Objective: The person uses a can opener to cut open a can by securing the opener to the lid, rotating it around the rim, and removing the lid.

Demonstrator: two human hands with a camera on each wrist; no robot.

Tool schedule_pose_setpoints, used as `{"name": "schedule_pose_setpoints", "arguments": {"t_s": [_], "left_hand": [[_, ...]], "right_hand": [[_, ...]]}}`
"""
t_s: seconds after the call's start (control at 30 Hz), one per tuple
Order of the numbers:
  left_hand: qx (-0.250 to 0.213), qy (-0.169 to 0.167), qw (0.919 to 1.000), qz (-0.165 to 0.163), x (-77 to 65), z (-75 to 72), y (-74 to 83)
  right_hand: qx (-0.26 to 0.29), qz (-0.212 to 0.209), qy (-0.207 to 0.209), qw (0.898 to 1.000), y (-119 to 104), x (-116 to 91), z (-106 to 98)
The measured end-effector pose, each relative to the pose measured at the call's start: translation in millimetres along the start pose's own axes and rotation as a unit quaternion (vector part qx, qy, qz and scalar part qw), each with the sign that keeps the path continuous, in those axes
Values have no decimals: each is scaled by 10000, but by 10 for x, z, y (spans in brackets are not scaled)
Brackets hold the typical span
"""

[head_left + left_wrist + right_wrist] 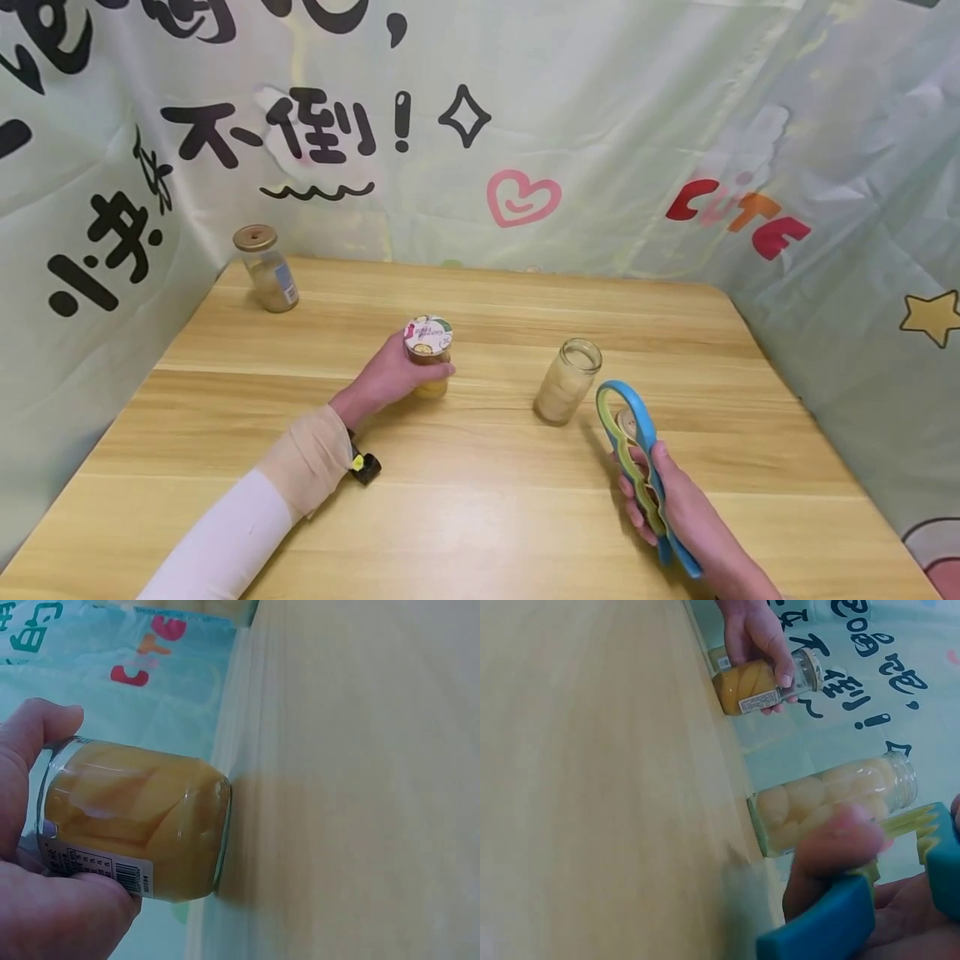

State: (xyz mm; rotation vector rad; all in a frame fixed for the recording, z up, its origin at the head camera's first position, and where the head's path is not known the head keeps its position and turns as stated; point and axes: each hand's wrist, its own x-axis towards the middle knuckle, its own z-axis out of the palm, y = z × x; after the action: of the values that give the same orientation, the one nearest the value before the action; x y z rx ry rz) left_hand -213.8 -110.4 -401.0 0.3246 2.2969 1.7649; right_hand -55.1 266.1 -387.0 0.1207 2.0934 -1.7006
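Note:
My left hand (386, 375) grips a glass jar of orange-yellow fruit pieces (142, 817), thumb and fingers on opposite sides. The jar is upright with its base right at the tabletop, and a printed lid (428, 335) covers it. In my right hand (693, 512) is a blue and yellow-green jar opener (643, 417), held by its handles. A gold round lid (627, 422) shows inside the opener's loop, partly hidden by it. Just left of the opener stands a lidless glass jar (562, 387); the right wrist view shows pale round fruit inside it.
Another jar (272, 279) with a gold lid stands at the table's back left corner. The wooden table (480, 517) is bordered by a printed cloth (600, 108) at the back and both sides. A black wrist strap device (366, 468) sits on my left wrist.

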Motion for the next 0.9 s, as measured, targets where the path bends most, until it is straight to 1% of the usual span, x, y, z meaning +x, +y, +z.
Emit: {"name": "schedule_pose_setpoints", "arguments": {"t_s": [0.13,0.23,0.37,0.43,0.5,0.63,0.7,0.8,0.9], "left_hand": [[108,30,9999,47,-6,16,6],[131,42,9999,33,-13,24,5],[75,34,10000,22,-21,65,2],[53,-20,10000,73,-33,93,8],[44,-103,9998,147,-55,117,21],[55,-283,9992,271,-81,160,41],[33,-347,9989,305,-92,176,47],[-23,-415,9985,369,-103,201,50],[-81,-516,9976,459,-111,228,48]], "right_hand": [[277,17,5,9996,-6,7,8],[509,48,137,9986,-8,1,18],[584,-31,246,9980,0,-8,5],[549,-71,208,9982,0,-9,2],[545,-131,72,9984,-1,-7,5],[395,-38,-26,9992,-15,-1,21],[276,-60,-60,9996,-23,2,29],[136,-154,-34,9998,-41,-2,41],[-62,-320,89,9994,-70,-18,46]]}}
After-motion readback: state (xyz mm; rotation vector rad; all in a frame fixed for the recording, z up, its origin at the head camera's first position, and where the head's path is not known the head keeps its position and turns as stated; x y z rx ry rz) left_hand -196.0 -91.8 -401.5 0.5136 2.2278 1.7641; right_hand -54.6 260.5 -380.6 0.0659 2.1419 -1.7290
